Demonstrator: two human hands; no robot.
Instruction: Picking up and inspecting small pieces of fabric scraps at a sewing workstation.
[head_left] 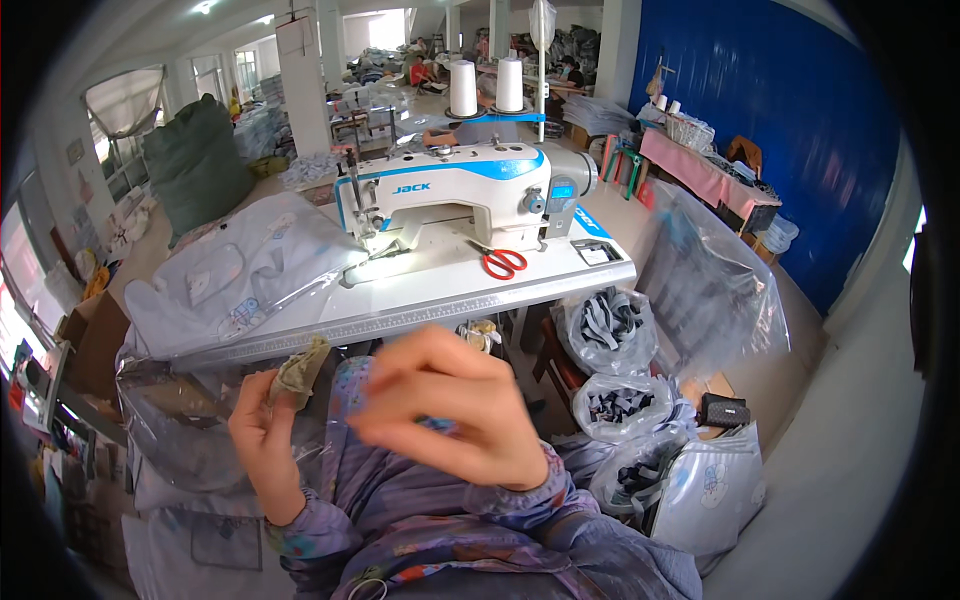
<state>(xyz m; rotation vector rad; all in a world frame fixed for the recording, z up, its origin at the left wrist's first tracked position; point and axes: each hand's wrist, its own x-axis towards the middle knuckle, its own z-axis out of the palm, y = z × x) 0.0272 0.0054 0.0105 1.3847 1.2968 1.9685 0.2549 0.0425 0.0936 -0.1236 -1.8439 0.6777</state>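
Pinching a cloth point(301, 370) that tilts up and rightward, the left hand point(266, 430) is nearer; beside it, the right hand point(465, 405) half-curls, blurred, contents unclear.

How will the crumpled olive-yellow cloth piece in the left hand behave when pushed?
The crumpled olive-yellow cloth piece is probably floppy, since it bunches into creases. It looks light: the left hand holds it up by the fingers. It seems unlikely to roll, given its irregular shape.
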